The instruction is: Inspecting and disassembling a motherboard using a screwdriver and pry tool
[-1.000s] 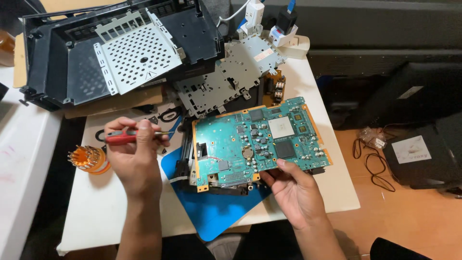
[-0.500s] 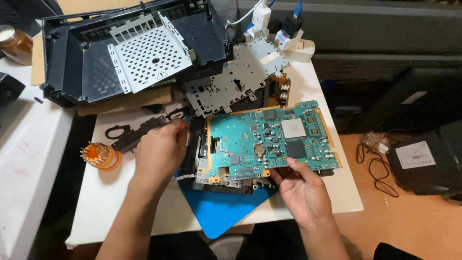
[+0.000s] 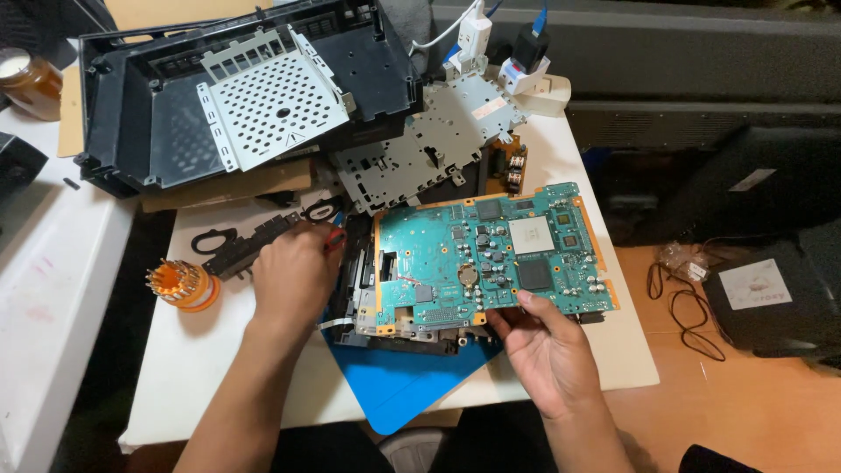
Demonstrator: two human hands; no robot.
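Observation:
A large teal circuit board with chips and a silver square lies over a black chassis on the white table. My right hand grips the board's near edge, thumb on top. My left hand is closed around a red-handled screwdriver, its tip hidden, at the board's left side beside a black plastic strip.
A blue mat sticks out under the chassis. Perforated metal shields and a black console shell lie behind. An orange screwdriver bit holder stands left. Black scissors, a jar, cables and a black box surround.
My left hand with the red screwdriver has moved right and forward toward the board's left edge. The right hand keeps its hold on the board.

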